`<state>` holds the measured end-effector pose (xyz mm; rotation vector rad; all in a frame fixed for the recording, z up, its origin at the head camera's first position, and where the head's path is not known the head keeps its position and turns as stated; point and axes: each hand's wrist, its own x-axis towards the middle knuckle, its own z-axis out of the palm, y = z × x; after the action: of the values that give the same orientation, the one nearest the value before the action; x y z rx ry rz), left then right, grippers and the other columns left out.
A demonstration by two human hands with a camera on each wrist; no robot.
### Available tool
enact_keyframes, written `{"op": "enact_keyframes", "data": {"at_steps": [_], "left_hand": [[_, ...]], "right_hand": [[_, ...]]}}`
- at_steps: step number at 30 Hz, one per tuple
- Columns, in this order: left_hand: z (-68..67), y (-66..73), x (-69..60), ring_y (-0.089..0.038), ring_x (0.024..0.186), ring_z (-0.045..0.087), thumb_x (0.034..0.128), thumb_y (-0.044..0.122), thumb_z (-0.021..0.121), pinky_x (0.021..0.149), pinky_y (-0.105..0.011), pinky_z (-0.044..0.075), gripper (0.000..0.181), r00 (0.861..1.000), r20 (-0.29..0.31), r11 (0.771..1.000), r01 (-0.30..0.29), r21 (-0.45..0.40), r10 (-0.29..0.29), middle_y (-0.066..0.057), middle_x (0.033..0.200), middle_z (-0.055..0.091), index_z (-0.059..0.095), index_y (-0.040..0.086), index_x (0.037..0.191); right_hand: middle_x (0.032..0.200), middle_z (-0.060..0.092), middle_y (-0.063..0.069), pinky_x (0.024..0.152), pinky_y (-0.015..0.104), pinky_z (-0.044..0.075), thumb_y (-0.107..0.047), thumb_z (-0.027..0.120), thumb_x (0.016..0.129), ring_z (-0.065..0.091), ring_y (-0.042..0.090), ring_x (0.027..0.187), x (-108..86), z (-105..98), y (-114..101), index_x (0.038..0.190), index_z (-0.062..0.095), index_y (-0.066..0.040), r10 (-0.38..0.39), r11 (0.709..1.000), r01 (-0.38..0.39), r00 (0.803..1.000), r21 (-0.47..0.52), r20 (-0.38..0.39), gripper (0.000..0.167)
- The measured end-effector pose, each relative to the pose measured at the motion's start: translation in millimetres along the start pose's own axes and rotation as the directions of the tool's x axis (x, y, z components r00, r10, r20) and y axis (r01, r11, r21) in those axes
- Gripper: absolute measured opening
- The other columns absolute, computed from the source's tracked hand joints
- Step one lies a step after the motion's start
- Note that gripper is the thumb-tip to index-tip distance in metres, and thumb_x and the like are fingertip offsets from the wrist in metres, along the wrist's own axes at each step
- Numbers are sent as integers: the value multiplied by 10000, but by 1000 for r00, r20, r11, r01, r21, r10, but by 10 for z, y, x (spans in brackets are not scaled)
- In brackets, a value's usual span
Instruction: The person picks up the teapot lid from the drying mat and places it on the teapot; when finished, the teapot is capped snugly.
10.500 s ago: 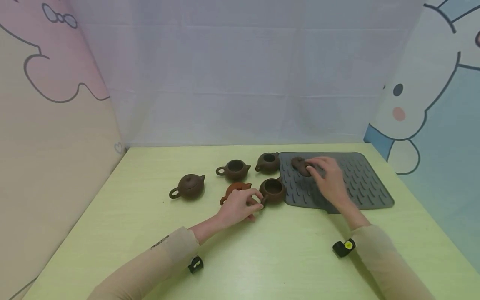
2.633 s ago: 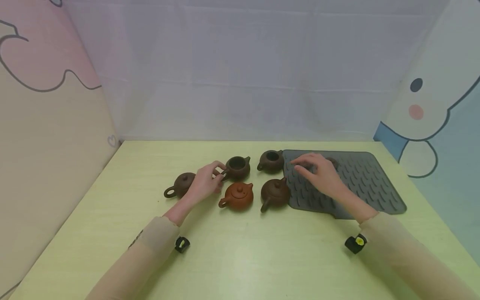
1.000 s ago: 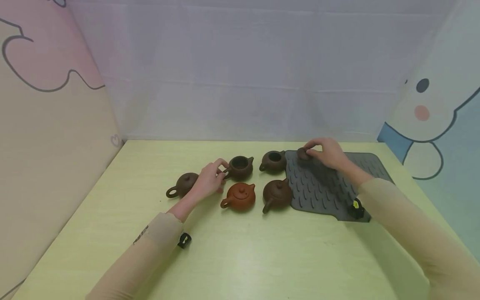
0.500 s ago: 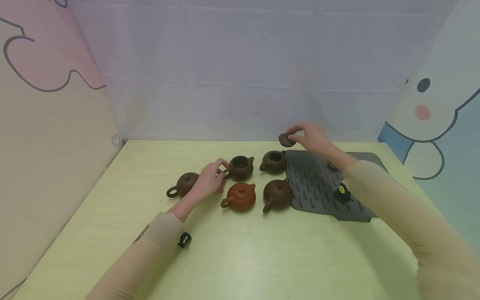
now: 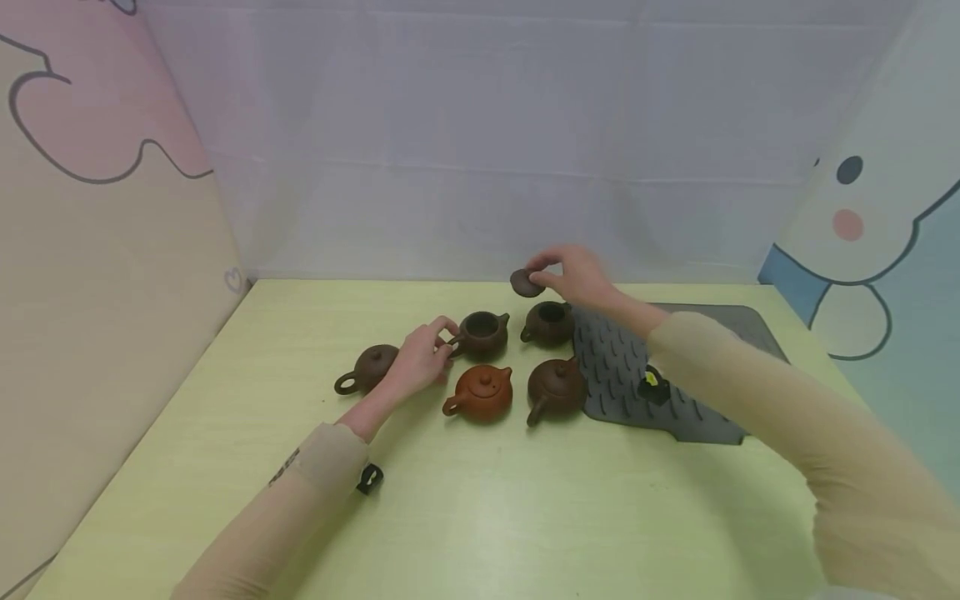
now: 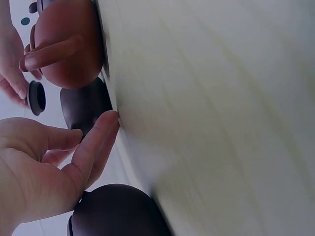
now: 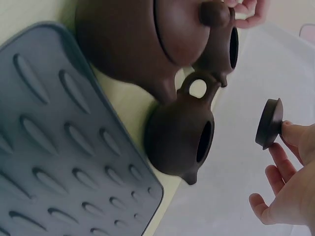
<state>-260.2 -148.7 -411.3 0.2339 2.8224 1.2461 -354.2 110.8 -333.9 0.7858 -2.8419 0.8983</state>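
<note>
My left hand (image 5: 420,357) pinches the handle of an open dark brown teapot (image 5: 483,342) in the back row. In the left wrist view, thumb and fingers meet at that handle. My right hand (image 5: 576,275) holds a dark teapot lid (image 5: 527,283) by its knob, in the air behind and above the two open pots. Its flanged underside shows in the right wrist view, where the lid (image 7: 269,123) is tilted. The second open dark teapot (image 5: 546,329) stands just right of the first, below my right hand.
Three lidded teapots stand nearby: a reddish-brown one (image 5: 482,396) in front, a dark one (image 5: 557,390) by the mat, another dark one (image 5: 375,367) left, partly behind my left hand. A grey ridged mat (image 5: 622,383) lies right, partly under my right forearm.
My right hand picked a lid off the mat, raised it and carried it left. Earlier, my left hand moved from the front-right teapot to the back-left one; the front-right pot gained its lid.
</note>
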Motion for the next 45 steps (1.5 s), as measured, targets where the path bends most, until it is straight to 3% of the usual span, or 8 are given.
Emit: {"op": "enact_keyframes", "data": {"at_steps": [13,27,45], "left_hand": [[11,-24,32,-248,723,709,982,8,520,546,-246,545,231,1000,-20,1000,-17,24,18,-227,986,664,559,79,1198],[4,-35,19,-236,750,717,978,11,526,623,-256,528,221,999,-20,997,-47,56,48,-224,997,680,557,70,1188],[19,-46,43,-232,710,714,976,9,533,591,-261,537,233,999,-14,998,-34,45,35,-222,997,691,559,72,1199]], "right_hand": [[1129,726,135,1051,472,460,-136,668,942,630,301,1151,44,361,-219,1117,719,-53,-111,991,106,991,78,70,200],[1116,744,92,1023,408,487,-172,679,939,652,260,1139,73,516,-401,1136,725,-81,-139,990,136,976,28,167,222],[1115,745,93,968,412,509,-169,683,935,650,277,1118,52,656,-331,1140,726,-76,-153,988,155,968,6,198,230]]}}
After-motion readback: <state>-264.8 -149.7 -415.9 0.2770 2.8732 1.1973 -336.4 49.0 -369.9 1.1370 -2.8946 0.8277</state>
